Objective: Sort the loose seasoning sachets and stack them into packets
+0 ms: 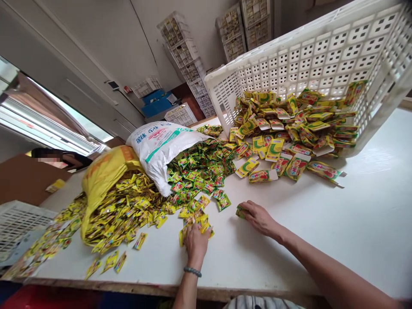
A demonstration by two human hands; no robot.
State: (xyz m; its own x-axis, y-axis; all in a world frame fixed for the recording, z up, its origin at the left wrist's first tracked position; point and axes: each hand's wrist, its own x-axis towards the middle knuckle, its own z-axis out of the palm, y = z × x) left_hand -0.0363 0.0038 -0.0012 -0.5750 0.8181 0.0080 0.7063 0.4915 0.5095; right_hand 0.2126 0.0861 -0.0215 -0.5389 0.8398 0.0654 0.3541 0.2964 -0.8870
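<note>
My left hand (pixel 196 242), with a bead bracelet at the wrist, rests on the white table (pixel 289 240) and grips several small yellow sachets (pixel 201 223) at the edge of the spill. My right hand (pixel 259 216) lies flat to the right, its fingers closed on a small green sachet (pixel 240 211). A white sack (pixel 161 146) spills green sachets (pixel 199 169) just beyond both hands. A yellow sack (pixel 103 176) to the left spills yellow sachets (pixel 125 210).
A white perforated crate (pixel 322 56) lies tipped on its side at the back right, with larger yellow packets (pixel 289 128) pouring from it. Stacked crates (pixel 189 56) stand against the far wall. Another crate (pixel 19 223) sits at the left edge. A person (pixel 61 158) is partly visible at far left.
</note>
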